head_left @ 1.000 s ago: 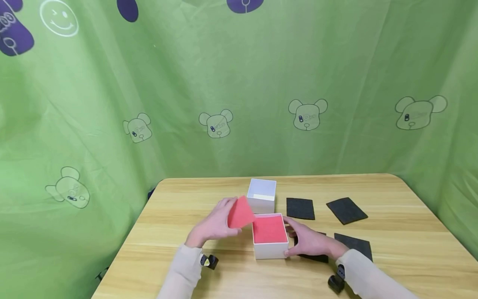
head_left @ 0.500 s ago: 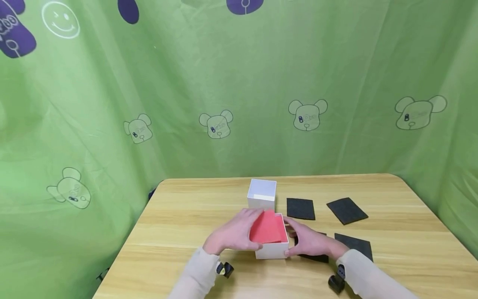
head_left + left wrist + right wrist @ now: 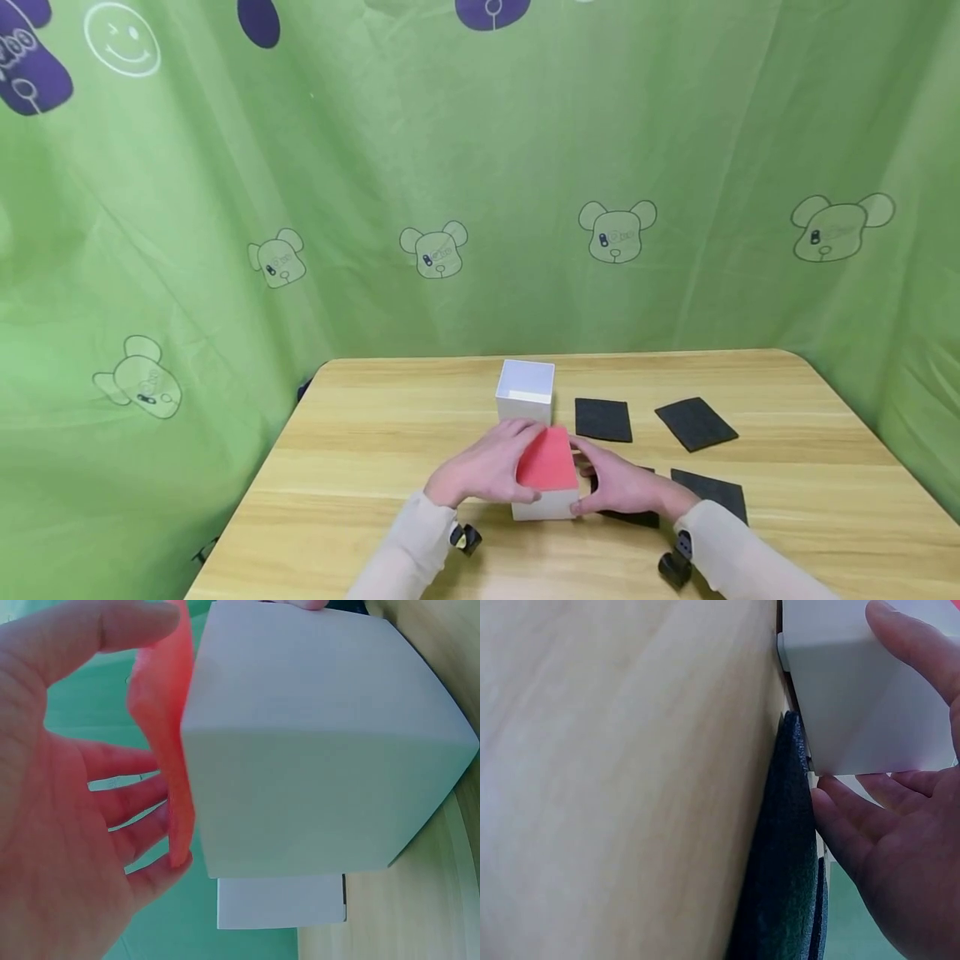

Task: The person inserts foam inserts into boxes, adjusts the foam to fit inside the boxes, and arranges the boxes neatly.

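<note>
A small white box [image 3: 545, 506] stands on the table in front of me, a soft red square sheet [image 3: 551, 460] covering its open top. My left hand [image 3: 487, 468] holds that sheet by its edges between thumb and fingers; the left wrist view shows the red sheet [image 3: 171, 727] bowed along the box's rim. With thumb and fingers spread round the corner, my right hand [image 3: 618, 483] grips the box's right side. In the right wrist view its thumb lies on one wall of the white box [image 3: 870, 690] and the fingertips touch another. The box's inside is hidden.
A second white box [image 3: 527, 407], its top uncovered, stands just behind the first. Several black squares lie to the right, such as one at the back [image 3: 603, 419] and one partly beneath my right hand [image 3: 637, 515]. A green curtain [image 3: 517, 308] hangs behind the table [image 3: 360, 433].
My left hand has brought the red sheet rightward and down onto the box top, where another red layer was visible earlier. My right hand has kept its grip on the box.
</note>
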Tool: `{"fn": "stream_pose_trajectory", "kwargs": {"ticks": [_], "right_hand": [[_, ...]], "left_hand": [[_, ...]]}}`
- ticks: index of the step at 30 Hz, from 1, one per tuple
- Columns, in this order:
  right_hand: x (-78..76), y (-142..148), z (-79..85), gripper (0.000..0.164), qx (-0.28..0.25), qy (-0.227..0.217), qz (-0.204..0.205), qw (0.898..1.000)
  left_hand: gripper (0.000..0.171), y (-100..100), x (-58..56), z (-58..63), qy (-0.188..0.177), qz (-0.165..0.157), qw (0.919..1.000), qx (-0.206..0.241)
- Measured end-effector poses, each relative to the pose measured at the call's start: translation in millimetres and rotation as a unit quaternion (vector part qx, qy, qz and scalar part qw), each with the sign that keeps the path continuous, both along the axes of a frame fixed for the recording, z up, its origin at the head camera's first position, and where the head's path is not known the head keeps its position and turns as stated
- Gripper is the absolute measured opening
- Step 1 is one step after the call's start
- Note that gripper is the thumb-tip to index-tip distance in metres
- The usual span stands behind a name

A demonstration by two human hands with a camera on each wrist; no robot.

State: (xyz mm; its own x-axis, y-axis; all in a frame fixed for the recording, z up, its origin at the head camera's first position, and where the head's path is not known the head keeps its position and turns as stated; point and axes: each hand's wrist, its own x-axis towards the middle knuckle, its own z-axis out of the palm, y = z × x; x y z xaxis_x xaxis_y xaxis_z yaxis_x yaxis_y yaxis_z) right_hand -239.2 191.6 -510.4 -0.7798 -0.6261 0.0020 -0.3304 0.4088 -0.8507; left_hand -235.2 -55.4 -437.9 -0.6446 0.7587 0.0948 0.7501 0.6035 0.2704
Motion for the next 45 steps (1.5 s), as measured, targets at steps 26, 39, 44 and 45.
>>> {"fn": "stream_pose_trajectory", "kwargs": {"ticks": [26, 39, 44, 45], "right_hand": [[0.1, 1, -1.0, 0.107, 0.021, 0.0, -0.012, 1.0], [-0.2, 1, 1.0, 0.107, 0.018, 0.002, -0.007, 1.0], [-0.5, 1, 0.4, 0.106, 0.024, -0.002, -0.01, 1.0], [-0.6, 1, 0.4, 0.106, 0.024, -0.003, -0.01, 1.0]], "left_hand": [[0.063, 0, -8.8, -11.9, -0.036, -0.003, 0.9993, 0.0], [0.056, 1, -11.3, -19.1, -0.006, -0.013, 0.9998, 0.016], [0.055, 1, -11.4, -20.3, 0.003, -0.021, 0.9995, 0.023], [0.055, 1, -11.6, -20.7, 0.005, -0.023, 0.9994, 0.024]]}}
